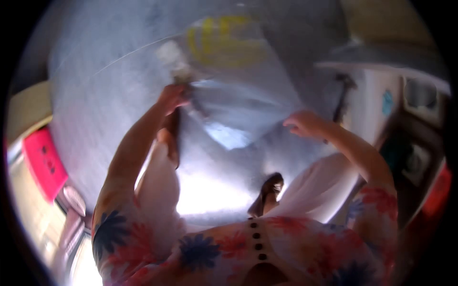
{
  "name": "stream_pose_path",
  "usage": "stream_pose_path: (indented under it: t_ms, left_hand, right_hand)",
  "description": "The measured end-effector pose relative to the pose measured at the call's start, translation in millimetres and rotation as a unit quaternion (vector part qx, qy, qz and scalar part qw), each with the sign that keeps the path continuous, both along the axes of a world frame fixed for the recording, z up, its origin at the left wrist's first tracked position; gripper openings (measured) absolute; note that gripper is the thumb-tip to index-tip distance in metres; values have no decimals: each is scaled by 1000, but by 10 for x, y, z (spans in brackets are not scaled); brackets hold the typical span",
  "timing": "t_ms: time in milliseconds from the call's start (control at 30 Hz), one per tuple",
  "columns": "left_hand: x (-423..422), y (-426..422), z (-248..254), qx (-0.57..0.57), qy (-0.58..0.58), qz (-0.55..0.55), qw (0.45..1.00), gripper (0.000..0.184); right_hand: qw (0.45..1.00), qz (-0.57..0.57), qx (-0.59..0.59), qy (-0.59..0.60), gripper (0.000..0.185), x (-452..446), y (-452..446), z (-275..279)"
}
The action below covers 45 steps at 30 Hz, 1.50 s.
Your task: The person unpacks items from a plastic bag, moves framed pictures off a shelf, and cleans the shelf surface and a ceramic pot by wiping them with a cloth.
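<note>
A large whitish plastic bag or sheet (248, 93) with yellow print spreads over the grey floor in front of me. My left hand (172, 98) is closed at its left edge, fingers blurred. My right hand (305, 125) pinches its right corner. A pale, crumpled patch (171, 55) lies just beyond my left hand; I cannot tell whether it belongs to the plastic. The near edge of the plastic hangs between my hands, above my feet.
A pink-red box-like thing (45, 164) stands at the left. Shelves with several items (420, 102) line the right side, and a dark long-handled thing (342, 97) lies near them. My shoe (266, 193) is on the floor below the plastic.
</note>
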<state>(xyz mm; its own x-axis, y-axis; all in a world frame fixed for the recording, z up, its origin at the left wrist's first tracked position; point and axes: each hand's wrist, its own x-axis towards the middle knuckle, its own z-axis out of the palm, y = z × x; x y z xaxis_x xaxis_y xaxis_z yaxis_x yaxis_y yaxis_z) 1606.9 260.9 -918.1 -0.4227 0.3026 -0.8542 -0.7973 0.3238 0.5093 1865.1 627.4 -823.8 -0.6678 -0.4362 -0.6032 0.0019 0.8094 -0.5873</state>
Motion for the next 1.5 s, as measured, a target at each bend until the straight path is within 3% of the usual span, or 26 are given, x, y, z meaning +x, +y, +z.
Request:
stream_pose_path:
  t_ms: [67, 100, 200, 300, 367, 433, 500, 600, 700, 733, 767, 833, 867, 900, 1000, 1100, 1200, 1233, 1333, 1400, 1500]
  left_hand:
    - [-60, -48, -20, -38, -6, -74, 997, 19]
    - [-18, 141, 271, -58, -19, -11, 998, 24]
    - [-93, 219, 311, -147, 10, -130, 980, 32]
    - [-148, 293, 634, -233, 24, -276, 932, 30]
    - [-183, 263, 698, -264, 34, -374, 888, 28]
    - [-190, 256, 767, -264, 69, -378, 885, 25]
    - [-239, 240, 774, -255, 93, -389, 880, 22]
    - [-288, 221, 769, -235, 120, -413, 872, 20]
    - [-370, 211, 796, -237, 143, -428, 861, 18]
    - [-408, 224, 797, -243, 146, -429, 858, 18]
    - [-435, 237, 802, -248, 148, -433, 854, 18]
    - [-467, 279, 822, -249, 150, -433, 853, 18]
    - [-486, 304, 819, -249, 152, -433, 853, 17]
    - [-496, 322, 811, -245, 157, -438, 851, 17]
    - [-477, 378, 823, -238, 185, -463, 834, 18]
    - [-392, 449, 834, -224, 223, -513, 798, 18]
    - [-298, 523, 855, -194, 228, -542, 786, 19]
    - [-252, 537, 878, -188, 233, -531, 793, 19]
    - [-218, 540, 883, -180, 222, -529, 799, 18]
    - [-290, 531, 879, -179, 204, -525, 807, 18]
    - [-334, 505, 855, -183, 169, -512, 822, 22]
  right_hand:
    - [979, -117, -102, -133, 30, 6, 74, 264]
    - [953, -176, -161, -188, 30, 15, 136, 352]
    - [888, -398, 19, -228, 35, 417, 615, 77]
    - [825, -515, 227, -55, 41, 898, 877, -411]
    - [860, -434, 253, 87, 42, 1158, 926, -1027]
    - [858, -417, 265, 139, 41, 1132, 835, -1078]
    - [834, -472, 268, 101, 38, 738, 512, -724]
    - [835, -480, 266, 38, 32, 759, 612, -769]
    - [840, -391, 288, 241, 26, 923, 842, -615]
    - [767, -610, 80, 184, 22, 978, 899, -390]
    - [616, -768, -134, 109, 19, 924, 869, 21]
    - [661, -720, 19, 212, 18, 1102, 1161, 264]
    - [583, -785, -49, 202, 23, 1109, 1234, 481]
    - [554, -805, -44, 207, 29, 1144, 1312, 700]
    - [567, -776, -92, 262, 34, 1177, 1352, 1001]
    - [629, -741, -11, 235, 34, 1083, 1323, 837]
    - [643, -736, 33, 210, 34, 985, 1459, 997]
    - [642, -744, -2, 183, 32, 963, 1437, 1037]
    - [392, -863, -305, 93, 27, 1488, 1904, 700]
    - [198, -906, -373, 28, 23, 2176, 1936, 397]
    - [148, -935, -322, -20, 24, 2578, 1626, 95]
